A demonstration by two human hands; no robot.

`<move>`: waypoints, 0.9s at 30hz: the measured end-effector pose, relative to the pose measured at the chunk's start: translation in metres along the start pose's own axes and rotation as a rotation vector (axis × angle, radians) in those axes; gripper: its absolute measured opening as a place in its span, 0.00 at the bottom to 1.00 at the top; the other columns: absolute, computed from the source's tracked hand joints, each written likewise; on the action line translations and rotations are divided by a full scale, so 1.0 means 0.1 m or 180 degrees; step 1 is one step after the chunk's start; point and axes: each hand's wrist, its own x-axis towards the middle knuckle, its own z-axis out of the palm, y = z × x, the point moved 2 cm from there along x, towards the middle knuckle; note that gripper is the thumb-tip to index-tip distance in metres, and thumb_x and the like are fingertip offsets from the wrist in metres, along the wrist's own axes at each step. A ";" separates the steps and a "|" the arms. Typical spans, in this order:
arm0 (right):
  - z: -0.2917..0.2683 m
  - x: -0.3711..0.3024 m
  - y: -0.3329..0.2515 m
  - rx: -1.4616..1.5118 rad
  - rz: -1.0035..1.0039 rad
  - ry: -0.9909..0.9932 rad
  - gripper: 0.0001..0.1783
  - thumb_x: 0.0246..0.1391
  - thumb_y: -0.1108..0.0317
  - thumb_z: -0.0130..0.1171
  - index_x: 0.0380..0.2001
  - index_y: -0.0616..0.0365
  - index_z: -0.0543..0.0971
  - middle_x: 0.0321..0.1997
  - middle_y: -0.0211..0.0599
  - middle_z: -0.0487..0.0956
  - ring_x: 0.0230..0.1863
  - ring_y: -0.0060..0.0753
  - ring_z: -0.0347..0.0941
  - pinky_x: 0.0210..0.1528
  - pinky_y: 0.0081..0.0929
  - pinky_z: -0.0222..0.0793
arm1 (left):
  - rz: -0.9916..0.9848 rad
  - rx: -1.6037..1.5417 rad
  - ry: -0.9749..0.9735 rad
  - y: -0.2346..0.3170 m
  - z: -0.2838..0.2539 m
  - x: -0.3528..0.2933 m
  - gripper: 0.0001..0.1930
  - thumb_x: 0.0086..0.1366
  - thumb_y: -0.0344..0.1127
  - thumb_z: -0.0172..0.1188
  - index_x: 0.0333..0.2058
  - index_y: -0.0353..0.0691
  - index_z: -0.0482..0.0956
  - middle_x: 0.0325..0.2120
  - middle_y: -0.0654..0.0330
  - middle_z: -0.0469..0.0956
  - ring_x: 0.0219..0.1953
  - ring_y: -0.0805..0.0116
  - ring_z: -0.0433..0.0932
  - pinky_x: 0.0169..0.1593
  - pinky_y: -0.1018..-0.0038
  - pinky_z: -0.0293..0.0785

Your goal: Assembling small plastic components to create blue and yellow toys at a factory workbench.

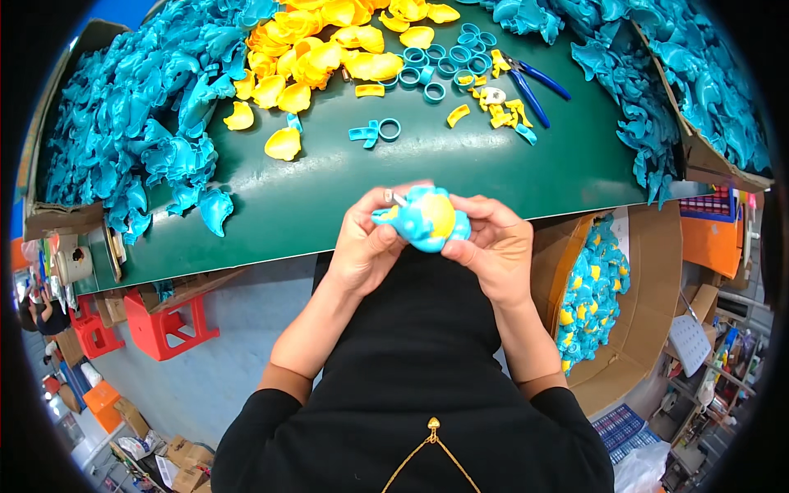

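Between my hands, just above the table's near edge, is a blue plastic toy figure with a round yellow patch. My left hand grips its narrower left end between thumb and fingers; a small metallic piece shows by the fingers, and I cannot make out what it is. On the other side my right hand holds the figure's rounded right end, thumb below and fingers above. Farther up the green table lie blue plastic rings, small yellow pieces and a yellow shell piece.
Heaps of blue shell parts fill the left side, with more in a box at right. Yellow shells lie at the back, near blue-handled pliers. A cardboard box below right holds blue-yellow toys. Red stools stand lower left.
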 end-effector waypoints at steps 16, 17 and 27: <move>-0.37 1.29 -0.29 -0.0953 -0.0227 0.0018 0.33 0.52 0.74 0.69 0.62 0.56 0.70 0.48 0.35 0.77 0.49 0.25 0.77 0.50 0.23 0.74 | 0.1335 0.3258 0.0550 0.30 0.01 0.18 0.22 0.67 0.32 0.62 0.58 0.35 0.74 0.55 0.51 0.76 0.52 0.59 0.78 0.56 0.69 0.73; -0.37 1.44 -0.27 -0.0944 -0.0335 -0.0072 0.32 0.52 0.72 0.70 0.60 0.57 0.72 0.46 0.34 0.78 0.47 0.24 0.77 0.49 0.22 0.74 | 0.1201 0.3981 0.0432 0.30 -0.03 0.18 0.18 0.65 0.31 0.62 0.54 0.36 0.78 0.50 0.52 0.80 0.51 0.59 0.78 0.56 0.67 0.73; -0.06 1.81 -0.29 -0.3525 -0.0706 -0.0270 0.23 0.47 0.62 0.76 0.47 0.55 0.82 0.38 0.30 0.81 0.39 0.17 0.75 0.42 0.20 0.72 | 0.1395 0.4706 0.0093 0.34 0.06 0.22 0.10 0.62 0.27 0.62 0.43 0.34 0.82 0.40 0.56 0.84 0.49 0.58 0.79 0.55 0.66 0.72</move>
